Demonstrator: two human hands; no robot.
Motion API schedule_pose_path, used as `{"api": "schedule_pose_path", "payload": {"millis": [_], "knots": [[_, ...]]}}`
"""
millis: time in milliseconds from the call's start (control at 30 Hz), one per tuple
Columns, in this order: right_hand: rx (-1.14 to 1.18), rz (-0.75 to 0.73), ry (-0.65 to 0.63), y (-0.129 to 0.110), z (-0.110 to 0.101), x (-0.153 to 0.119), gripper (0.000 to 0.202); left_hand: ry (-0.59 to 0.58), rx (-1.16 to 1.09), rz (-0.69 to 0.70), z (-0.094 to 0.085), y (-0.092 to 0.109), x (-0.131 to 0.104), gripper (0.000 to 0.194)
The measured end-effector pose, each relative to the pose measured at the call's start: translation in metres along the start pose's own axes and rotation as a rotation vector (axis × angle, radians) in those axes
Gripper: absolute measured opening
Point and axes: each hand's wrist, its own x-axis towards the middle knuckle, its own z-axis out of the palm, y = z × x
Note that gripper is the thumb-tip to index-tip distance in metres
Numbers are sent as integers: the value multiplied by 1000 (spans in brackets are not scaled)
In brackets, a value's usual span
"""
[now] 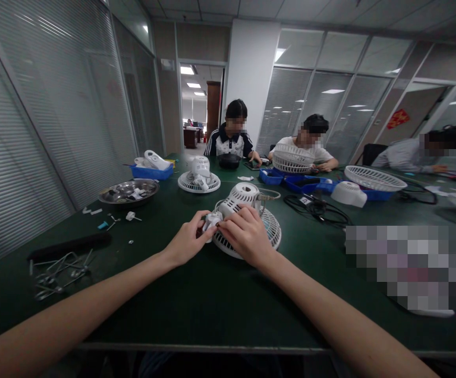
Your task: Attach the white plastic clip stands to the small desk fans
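A white fan unit (243, 197) with a vented motor housing rests on its round white grille (273, 226) in front of me. My left hand (188, 237) is closed around a small white part (212, 220) at the left side of the housing. The fingers of my right hand (247, 233) are pinched at that same part, close to the housing and over the grille. Whatever lies between the right fingertips is too small to make out. A pale cable loops behind the housing.
A metal bowl (128, 192) of small parts, a second fan (199, 181) and blue trays (151, 170) stand farther back. Bent metal wires (60, 275) lie at left, black cables (316, 207) at right. Three people sit across the green table (196, 310).
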Motion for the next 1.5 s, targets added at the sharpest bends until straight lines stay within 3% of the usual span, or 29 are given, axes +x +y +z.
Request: {"api": "schedule_pose_path", "payload": {"millis": [267,533,767,967,1233,1500], "knots": [[-38,-19,-29,-3,-3,1,14,-34,-67,11,0,-3,1,44],[-127,-206,-65,-3,-10,6,23,-32,-74,5,-1,-3,1,44],[-150,-193,-47,-1,-11,6,22,-24,-61,4,-1,-2,1,46],[-135,-172,-80,2,-10,6,20,56,100,11,0,1,0,42],[-211,-222,-120,-4,-8,7,25,103,206,-34,0,-10,7,37],[-144,-97,-113,1,-9,8,25,74,208,-36,-1,-8,4,39]]}}
